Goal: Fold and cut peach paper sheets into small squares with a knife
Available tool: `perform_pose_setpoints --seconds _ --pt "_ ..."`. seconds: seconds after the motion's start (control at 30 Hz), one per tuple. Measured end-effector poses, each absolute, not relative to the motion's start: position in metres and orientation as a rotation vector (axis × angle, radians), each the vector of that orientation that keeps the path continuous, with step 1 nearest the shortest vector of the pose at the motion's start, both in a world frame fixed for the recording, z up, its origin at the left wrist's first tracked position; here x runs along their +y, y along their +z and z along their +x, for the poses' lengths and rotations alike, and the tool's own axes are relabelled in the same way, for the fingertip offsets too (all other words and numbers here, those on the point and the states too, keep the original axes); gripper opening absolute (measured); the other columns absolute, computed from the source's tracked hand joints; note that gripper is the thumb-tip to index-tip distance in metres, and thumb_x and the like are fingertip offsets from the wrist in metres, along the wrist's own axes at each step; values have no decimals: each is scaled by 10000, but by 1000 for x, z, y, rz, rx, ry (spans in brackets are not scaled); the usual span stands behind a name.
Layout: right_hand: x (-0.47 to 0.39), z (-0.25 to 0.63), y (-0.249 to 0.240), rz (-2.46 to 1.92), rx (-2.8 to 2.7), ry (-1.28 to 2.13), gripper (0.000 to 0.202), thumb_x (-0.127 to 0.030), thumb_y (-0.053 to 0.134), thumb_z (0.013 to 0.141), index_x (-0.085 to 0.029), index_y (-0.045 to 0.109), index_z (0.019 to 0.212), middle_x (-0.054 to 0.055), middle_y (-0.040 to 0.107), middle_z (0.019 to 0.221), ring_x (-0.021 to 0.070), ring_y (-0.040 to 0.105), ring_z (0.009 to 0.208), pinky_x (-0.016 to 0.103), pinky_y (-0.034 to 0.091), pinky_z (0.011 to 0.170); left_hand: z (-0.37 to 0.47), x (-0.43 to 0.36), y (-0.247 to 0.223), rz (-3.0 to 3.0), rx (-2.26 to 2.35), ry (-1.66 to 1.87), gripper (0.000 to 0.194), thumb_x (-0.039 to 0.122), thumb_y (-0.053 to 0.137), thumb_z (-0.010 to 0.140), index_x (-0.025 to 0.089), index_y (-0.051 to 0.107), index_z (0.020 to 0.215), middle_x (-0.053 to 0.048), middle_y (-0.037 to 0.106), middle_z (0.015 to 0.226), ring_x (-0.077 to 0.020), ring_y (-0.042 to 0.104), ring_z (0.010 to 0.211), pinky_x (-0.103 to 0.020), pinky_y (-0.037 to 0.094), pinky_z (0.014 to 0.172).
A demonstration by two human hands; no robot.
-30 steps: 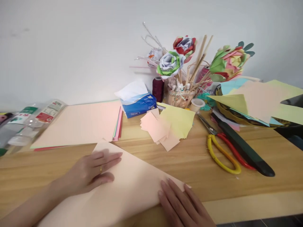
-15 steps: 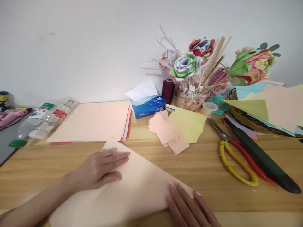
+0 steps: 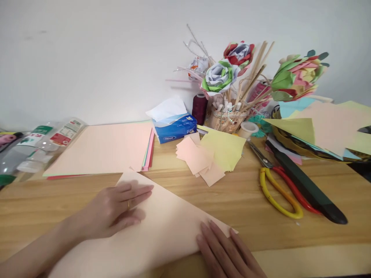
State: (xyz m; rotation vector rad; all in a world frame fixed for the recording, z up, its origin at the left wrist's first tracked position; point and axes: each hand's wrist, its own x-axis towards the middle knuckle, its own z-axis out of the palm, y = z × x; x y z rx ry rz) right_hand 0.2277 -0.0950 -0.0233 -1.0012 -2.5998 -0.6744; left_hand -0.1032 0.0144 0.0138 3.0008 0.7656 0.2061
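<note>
We see blue plastic tissue pk. (image 3: 175,128) nr. dark-purple thread spool (image 3: 199,109); yellow-&-red-handled metal scissors (image 3: 267,163) on wooden counter (image 3: 243,200).

The sheet (image 3: 165,216) is pale peach, the tissue pack (image 3: 176,127) mostly blue

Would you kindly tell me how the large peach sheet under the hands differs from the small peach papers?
The large peach sheet is much bigger than the small peach papers. The left hand and right hand rest on the sheet, while neither touches the small papers. The sheet has a long slanting edge, whereas the small papers overlap in a loose pile. Both are pale peach.
</note>
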Motion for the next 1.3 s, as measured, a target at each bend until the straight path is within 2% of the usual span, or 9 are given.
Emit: perform_pose_setpoints --seconds 0.2,0.43,0.6,0.7,0.77,0.83,0.97,1.13,1.3 --pt "-101 218 -19 -1119 -2522 -574 509 -554 323 925 -210 596 1183 2 591 1257 179 540 1152 323 402 948 -103 1 17 3137 858 5 909 674 431 835 149 66 1481 -126 572 1272 -265 654 911 -335 506 698" --pt "-109 224 -10 -1251 -2446 -494 576 -574 299 923 -150 604 1165 33 589 1258 166 505 1196 299 350 1015 -107 -7 5 3160 980 98 894 745 318 818 208 60 1485 -89 591 1260 -303 624 997 -409 395 921" --pt "-119 247 -2 -1404 -2410 -456 538 -576 386 898 -165 590 1180 21 600 1244 159 516 1180 340 126 1126 -110 -7 1 3123 1004 114 893 777 286 795 245 83 1483 -56 600 1253 -317 625 1000 -430 396 922" --pt "-125 257 -5 -1500 -2383 -482 590 -623 385 871 -178 569 1210 38 592 1260 202 496 1204 394 88 1125 -110 -7 1 3105 1033 140 891 786 302 782 271 102 1481 -45 600 1253 -320 623 1010 -424 395 932" --pt "-129 263 -9 -1552 -2386 -493 657 -627 384 865 -113 529 1247 98 562 1290 238 484 1215 420 153 1107 -110 -7 1 3105 1031 140 882 777 304 789 271 95 1481 -51 601 1251 -321 622 1010 -423 386 937" --pt "-132 267 -12 -1587 -2342 -455 647 -568 400 883 -56 483 1269 147 557 1285 247 499 1197 414 287 1052 -111 -7 0 3114 1023 123 868 765 291 804 270 74 1482 -54 599 1253 -320 621 1011 -420 385 932" --pt "-129 268 -6 -1639 -2042 -227 359 -305 453 914 -135 503 1227 105 651 1105 193 602 1018 324 492 844 -112 -7 -2 3135 1011 113 880 766 279 807 249 59 1484 -68 589 1264 -294 632 987 -377 404 903" --pt "-108 254 11 -1585 -1995 141 223 -215 461 907 -187 590 1087 77 622 965 173 594 879 298 526 735 -113 -5 -4 3181 974 142 860 736 270 836 205 79 1485 -81 549 1308 -283 630 994 -356 414 875" --pt "-90 248 19 -1568 -2030 410 120 -195 494 891 -203 604 938 47 606 894 171 577 842 298 507 721 -113 5 3 3291 699 171 978 731 427 789 122 96 1479 -104 590 1248 -256 661 905 -307 459 773"
